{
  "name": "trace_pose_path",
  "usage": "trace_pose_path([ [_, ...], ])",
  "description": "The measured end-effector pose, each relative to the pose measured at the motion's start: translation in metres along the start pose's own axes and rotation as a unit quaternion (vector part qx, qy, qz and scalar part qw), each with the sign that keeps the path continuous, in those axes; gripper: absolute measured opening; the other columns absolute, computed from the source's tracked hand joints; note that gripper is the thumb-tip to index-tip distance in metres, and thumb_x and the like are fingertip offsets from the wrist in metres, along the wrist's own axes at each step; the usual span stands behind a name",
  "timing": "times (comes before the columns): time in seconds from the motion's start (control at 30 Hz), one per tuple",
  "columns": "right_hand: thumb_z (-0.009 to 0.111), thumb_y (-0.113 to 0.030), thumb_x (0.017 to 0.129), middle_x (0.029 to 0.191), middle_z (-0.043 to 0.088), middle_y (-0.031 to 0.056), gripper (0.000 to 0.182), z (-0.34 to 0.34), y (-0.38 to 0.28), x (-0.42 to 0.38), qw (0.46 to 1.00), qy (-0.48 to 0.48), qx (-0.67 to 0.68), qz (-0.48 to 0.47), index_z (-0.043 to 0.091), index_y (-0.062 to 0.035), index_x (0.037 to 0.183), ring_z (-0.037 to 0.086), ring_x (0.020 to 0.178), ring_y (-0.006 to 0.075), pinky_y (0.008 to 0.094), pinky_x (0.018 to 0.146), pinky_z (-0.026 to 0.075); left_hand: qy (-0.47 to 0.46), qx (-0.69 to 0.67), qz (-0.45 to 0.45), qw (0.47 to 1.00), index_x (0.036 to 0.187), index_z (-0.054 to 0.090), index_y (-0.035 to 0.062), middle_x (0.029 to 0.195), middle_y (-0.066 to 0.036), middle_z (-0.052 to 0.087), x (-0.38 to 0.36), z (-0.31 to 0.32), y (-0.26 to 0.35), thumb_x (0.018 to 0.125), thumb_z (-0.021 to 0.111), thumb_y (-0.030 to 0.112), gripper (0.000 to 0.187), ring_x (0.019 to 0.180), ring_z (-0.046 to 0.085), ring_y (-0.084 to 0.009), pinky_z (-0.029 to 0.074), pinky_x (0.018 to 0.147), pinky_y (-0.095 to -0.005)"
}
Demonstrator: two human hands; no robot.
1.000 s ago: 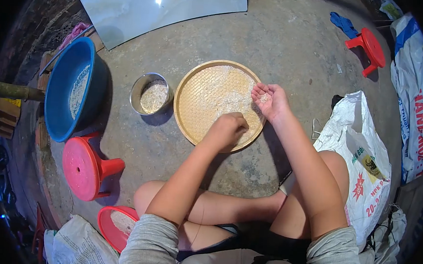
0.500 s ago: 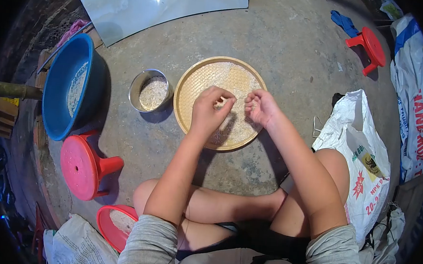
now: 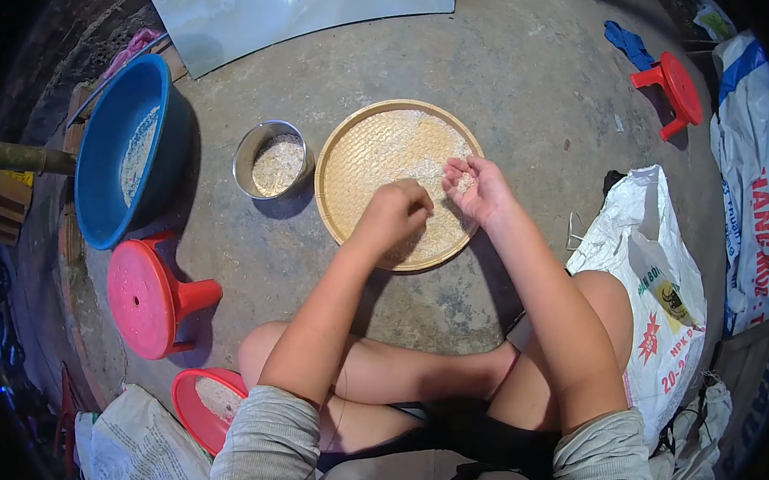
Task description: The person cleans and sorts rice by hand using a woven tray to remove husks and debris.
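A round woven bamboo tray lies on the floor before my crossed legs, with pale rice-like grain spread over much of it. Above its right side, my right hand is turned palm up and cupped around a small heap of grain. My left hand hovers low over the tray's lower middle, back upward, its fingers curled down and the thumb close to them. What those fingers hold, if anything, is hidden. Left of the tray stands a metal pot partly filled with similar grain.
At left are a blue basin holding pale grain, a red stool and a red bowl. A white printed sack lies by my right knee. Farther off are another red stool and a glossy pale panel.
My left hand has moved down and curled its fingers, away from the right hand. My right hand has opened somewhat and turned its palm up, showing the grain in it.
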State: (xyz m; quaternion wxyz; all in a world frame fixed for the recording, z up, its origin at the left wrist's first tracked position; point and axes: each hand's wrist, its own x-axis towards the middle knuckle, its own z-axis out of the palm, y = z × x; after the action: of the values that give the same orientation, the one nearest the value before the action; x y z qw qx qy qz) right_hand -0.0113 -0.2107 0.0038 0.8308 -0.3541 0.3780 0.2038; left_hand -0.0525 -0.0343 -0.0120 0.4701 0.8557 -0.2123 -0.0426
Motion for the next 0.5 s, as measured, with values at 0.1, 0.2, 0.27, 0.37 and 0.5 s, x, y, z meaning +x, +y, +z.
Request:
trace_pose_path([
  [0.1,0.034,-0.02,0.099,0.1,0.06,0.0198,0.036,0.004,0.006,-0.004,0.999,-0.035,-0.039,0.015,0.051,0.0098,0.11,0.063,0.086,0.025,0.0349,0.073,0.057,0.068,-0.093,-0.035,0.993,0.086,0.069,0.0022,0.082,-0.009,0.065,0.005,-0.006,0.017,0.075,0.067,-0.001,0.012,0.073,0.066,-0.0176,0.052,0.066,-0.0288],
  [0.2,0.03,-0.02,0.101,0.111,0.058,0.0237,0.042,-0.004,0.007,0.007,0.989,-0.105,-0.077,0.066,0.046,0.0142,0.119,0.063,0.097,0.0289,0.0387,0.078,0.056,0.061,-0.15,-0.035,0.986,0.091,0.07,0.0003,0.089,-0.008,0.067,0.006,-0.015,0.033,0.077,0.067,-0.002,0.014,0.08,0.067,-0.0155,0.053,0.072,-0.0268],
  [0.27,0.031,-0.021,0.101,0.111,0.058,0.0213,0.039,-0.002,0.007,0.005,0.984,-0.123,-0.085,0.101,0.049,0.0098,0.116,0.063,0.094,0.0271,0.0378,0.078,0.056,0.045,-0.108,-0.016,0.993,0.091,0.07,-0.0001,0.091,-0.008,0.068,0.005,-0.017,0.038,0.077,0.068,-0.002,0.015,0.082,0.067,-0.0158,0.054,0.073,-0.0268],
  [0.37,0.035,-0.021,0.1,0.11,0.059,0.0172,0.033,-0.008,0.012,0.01,0.985,-0.103,-0.113,0.083,0.053,0.0041,0.112,0.063,0.093,0.0239,0.0361,0.078,0.056,0.086,-0.183,0.0,0.979,0.091,0.069,0.0005,0.092,-0.009,0.068,0.006,-0.013,0.031,0.076,0.068,-0.002,0.015,0.08,0.066,-0.0163,0.053,0.072,-0.0271],
  [0.5,0.042,-0.018,0.097,0.086,0.062,0.0082,0.021,-0.002,0.023,0.003,0.975,-0.137,-0.101,0.139,0.056,-0.0026,0.102,0.063,0.075,0.0175,0.0318,0.069,0.057,0.096,-0.157,0.018,0.983,0.091,0.069,0.0014,0.092,-0.009,0.068,0.007,-0.019,0.036,0.075,0.068,-0.002,0.016,0.08,0.065,-0.0169,0.053,0.07,-0.0274],
])
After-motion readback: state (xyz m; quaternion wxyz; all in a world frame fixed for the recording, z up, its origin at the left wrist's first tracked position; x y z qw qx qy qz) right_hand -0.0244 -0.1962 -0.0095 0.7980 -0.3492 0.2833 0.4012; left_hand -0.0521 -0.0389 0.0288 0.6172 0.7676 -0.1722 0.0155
